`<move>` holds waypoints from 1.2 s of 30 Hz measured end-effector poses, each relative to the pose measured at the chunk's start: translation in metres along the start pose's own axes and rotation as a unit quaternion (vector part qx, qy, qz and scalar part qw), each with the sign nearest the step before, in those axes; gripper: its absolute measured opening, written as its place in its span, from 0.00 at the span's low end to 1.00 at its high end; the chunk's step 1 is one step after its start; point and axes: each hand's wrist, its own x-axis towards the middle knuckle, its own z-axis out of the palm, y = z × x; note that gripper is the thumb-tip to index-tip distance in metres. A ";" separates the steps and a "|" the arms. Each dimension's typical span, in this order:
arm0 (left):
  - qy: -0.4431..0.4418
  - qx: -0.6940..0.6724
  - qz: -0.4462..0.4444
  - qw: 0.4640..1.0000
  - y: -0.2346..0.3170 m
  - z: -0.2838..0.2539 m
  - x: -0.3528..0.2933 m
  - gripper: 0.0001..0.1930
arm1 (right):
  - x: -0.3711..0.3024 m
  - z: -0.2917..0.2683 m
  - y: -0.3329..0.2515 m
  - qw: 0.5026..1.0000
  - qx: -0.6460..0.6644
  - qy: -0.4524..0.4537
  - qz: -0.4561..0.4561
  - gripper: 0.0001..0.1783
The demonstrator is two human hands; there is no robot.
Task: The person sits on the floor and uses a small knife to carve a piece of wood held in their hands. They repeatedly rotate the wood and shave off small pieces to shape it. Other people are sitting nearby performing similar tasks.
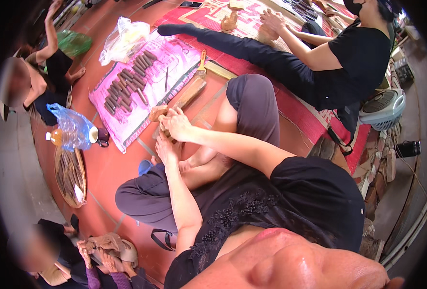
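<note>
Both my hands are closed around a light brown piece that looks like a wood carving (158,112), in front of my crossed legs. My left hand (166,149) grips it from below. Over its upper right side lies my right hand (176,125), fingers bent against it. The hands hide most of the piece, so its full shape cannot be made out. Just beyond, a long wooden block (190,92) lies on the tiles beside the pink sack, and a flat paintbrush (202,65) with a yellow handle lies past it.
Several dark brown sticks (126,83) lie on the pink sack (175,60). To the left are a bottle in a blue plastic bag (76,126) and a wicker basket (82,168) of brown pieces. A person in black (353,62) sits on the red mat (295,103); others sit at left.
</note>
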 end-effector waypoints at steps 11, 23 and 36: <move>0.004 0.005 -0.001 1.000 -0.002 0.002 -0.001 0.45 | 0.010 -0.014 -0.003 0.993 0.087 -0.074 0.028 0.12; 0.020 0.011 0.004 1.000 -0.010 0.011 0.002 0.43 | -0.003 -0.014 -0.011 0.998 0.043 -0.051 -0.013 0.15; 0.011 0.019 -0.029 0.999 0.002 0.003 -0.002 0.38 | -0.011 -0.019 -0.006 0.998 0.050 0.007 -0.038 0.12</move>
